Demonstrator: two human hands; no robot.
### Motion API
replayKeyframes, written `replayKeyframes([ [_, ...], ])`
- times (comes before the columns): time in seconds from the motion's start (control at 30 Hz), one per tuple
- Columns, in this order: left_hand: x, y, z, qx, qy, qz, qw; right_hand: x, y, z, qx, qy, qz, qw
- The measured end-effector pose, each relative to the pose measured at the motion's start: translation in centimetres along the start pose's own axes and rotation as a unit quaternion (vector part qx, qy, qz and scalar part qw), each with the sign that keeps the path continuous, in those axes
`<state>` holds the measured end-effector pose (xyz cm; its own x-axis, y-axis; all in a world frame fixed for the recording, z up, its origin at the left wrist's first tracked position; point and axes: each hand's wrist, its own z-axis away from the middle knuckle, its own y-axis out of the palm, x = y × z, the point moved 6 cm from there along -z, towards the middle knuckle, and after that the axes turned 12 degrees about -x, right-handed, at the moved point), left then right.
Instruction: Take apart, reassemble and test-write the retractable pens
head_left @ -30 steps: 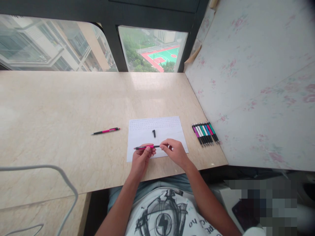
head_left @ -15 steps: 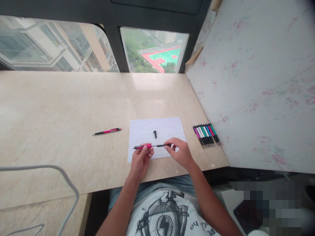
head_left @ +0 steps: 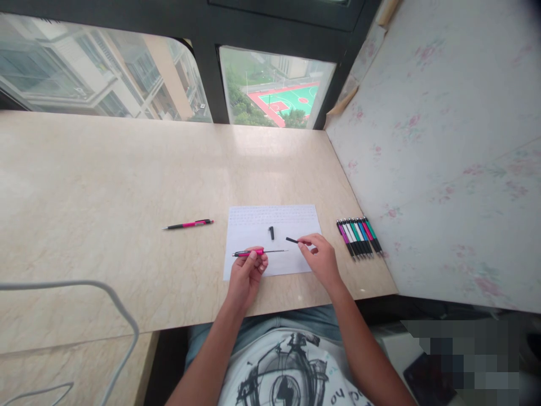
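My left hand pinches a pink and black pen body level above a white written sheet, and a thin refill sticks out of its right end. My right hand grips a short black pen piece, held apart from the refill's tip. A small black cap lies on the sheet behind both hands.
A whole pink and black pen lies on the beige marble desk to the left. Several coloured pens lie in a row by the floral wall panel. A white wire frame sits front left. Windows run along the back.
My right hand pulled the black front piece off the pen and moved it right and up, baring the thin refill. The left hand stayed put.
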<state>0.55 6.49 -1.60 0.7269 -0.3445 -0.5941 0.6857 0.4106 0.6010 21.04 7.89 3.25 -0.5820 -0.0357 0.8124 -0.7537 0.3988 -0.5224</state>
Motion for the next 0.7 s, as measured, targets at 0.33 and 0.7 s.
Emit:
replayKeyframes([
  [0.33,0.0,0.2,0.3,0.021,-0.007,-0.009,1.0,1.0,5.3,-1.3,0.001,0.018,0.113,0.993],
  [0.7,0.2,0.4,0.3,0.015,0.002,-0.044,0.999,2.5,2.5,1.4,0.138,0.081,-0.158,0.974],
])
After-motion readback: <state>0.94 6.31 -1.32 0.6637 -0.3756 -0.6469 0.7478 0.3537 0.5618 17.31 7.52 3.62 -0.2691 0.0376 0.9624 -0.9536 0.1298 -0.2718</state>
